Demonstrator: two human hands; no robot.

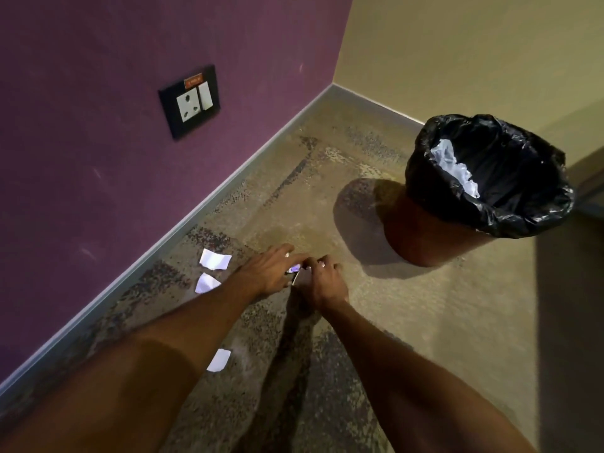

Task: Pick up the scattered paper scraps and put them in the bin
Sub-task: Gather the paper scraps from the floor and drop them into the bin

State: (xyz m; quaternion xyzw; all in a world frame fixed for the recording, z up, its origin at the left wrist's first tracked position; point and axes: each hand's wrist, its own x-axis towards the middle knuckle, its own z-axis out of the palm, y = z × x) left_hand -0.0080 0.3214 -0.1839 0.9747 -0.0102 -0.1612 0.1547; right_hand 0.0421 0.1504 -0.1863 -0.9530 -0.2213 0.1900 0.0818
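Three white paper scraps lie on the carpet: one (214, 259) near the skirting, one (206, 283) just below it, and one (219, 360) between my forearms. My left hand (268, 269) and my right hand (322, 282) meet low over the floor, with a small white scrap (295, 268) showing between their fingertips. Which hand holds it is hard to tell; both sets of fingers curl around it. The brown bin (425, 237), lined with a black bag (536, 217), stands to the right and holds crumpled white paper (454, 165).
A purple wall with a black socket plate (189, 101) runs along the left, ending in a grey skirting (183, 220). A beige wall closes the corner behind the bin. A dark shadowed strip (568, 322) covers the floor at the right.
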